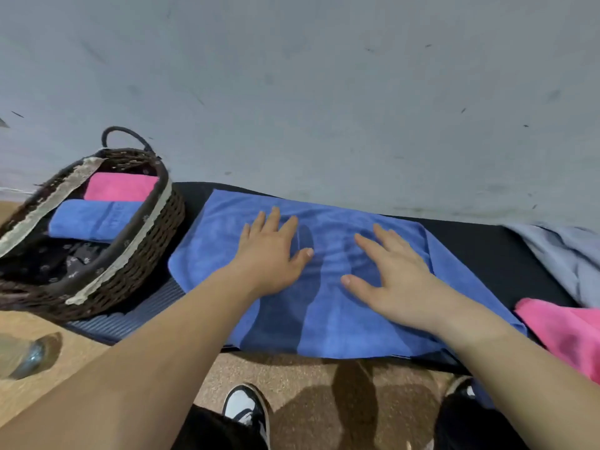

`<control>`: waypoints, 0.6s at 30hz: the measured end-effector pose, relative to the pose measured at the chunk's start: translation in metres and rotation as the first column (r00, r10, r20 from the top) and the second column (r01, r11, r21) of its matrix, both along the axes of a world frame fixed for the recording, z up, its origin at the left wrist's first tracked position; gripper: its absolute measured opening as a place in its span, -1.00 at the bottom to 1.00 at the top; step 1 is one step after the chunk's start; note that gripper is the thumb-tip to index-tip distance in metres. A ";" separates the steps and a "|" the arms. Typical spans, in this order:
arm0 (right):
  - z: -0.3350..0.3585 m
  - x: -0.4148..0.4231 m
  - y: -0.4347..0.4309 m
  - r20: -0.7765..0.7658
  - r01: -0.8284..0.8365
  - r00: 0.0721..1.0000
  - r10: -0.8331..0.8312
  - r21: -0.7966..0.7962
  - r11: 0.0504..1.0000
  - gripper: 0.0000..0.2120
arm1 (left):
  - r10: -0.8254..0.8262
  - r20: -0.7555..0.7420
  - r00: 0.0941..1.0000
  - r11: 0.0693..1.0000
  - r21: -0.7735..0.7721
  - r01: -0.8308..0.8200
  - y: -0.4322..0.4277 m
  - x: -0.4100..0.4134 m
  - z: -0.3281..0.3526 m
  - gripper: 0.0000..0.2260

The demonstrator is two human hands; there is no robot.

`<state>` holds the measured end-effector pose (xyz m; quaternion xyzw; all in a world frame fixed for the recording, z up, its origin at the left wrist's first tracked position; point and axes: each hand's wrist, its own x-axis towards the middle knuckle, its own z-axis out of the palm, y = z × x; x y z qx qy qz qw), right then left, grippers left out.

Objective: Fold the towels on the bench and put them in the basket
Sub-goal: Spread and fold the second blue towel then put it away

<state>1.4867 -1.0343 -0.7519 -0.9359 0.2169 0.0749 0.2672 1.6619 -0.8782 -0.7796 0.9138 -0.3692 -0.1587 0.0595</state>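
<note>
A blue towel (pixel 328 323) lies spread over the black bench (pixel 487 254), its near edge hanging over the front. My left hand (pixel 272 251) rests flat on the towel's left half with fingers straight. My right hand (pixel 393 274) presses flat on its right half, fingers spread. A dark wicker basket (pixel 139 254) stands at the bench's left end; inside lie a folded pink towel (pixel 120 188) and a folded blue towel (pixel 87 220). A pink towel (pixel 565 332) and a pale grey towel (pixel 565 254) lie loose at the right.
A grey wall (pixel 324 92) rises directly behind the bench. The floor is tan cork; my shoes (pixel 246 410) stand just before the bench. A clear rounded object (pixel 26 355) lies on the floor at the lower left.
</note>
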 end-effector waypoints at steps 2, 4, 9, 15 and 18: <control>0.006 -0.024 -0.018 0.012 0.033 0.999 -0.032 -0.068 0.997 -0.20 | -0.116 0.001 0.993 0.993 -0.025 0.116 -0.023 -0.018 0.003 -0.33; 0.013 -0.050 -0.041 -0.010 0.116 0.993 -0.118 -0.109 0.987 -0.21 | -0.233 0.022 0.972 0.970 -0.068 0.234 -0.050 -0.040 0.004 -0.37; 0.012 -0.118 -0.103 -0.159 0.364 0.913 -0.376 -0.099 0.926 -0.33 | -0.503 -0.010 0.864 0.832 -0.277 0.481 -0.115 -0.111 0.010 -0.56; -0.012 -0.158 -0.142 -0.065 0.506 0.860 -0.505 -0.011 0.863 -0.64 | -0.626 -0.061 0.777 0.775 -0.153 0.613 -0.158 -0.155 -0.001 -0.69; -0.018 -0.173 -0.154 -0.081 0.514 0.846 -0.527 -0.146 0.846 -0.60 | -0.598 -0.048 0.800 0.800 -0.102 0.592 -0.168 -0.156 0.000 -0.78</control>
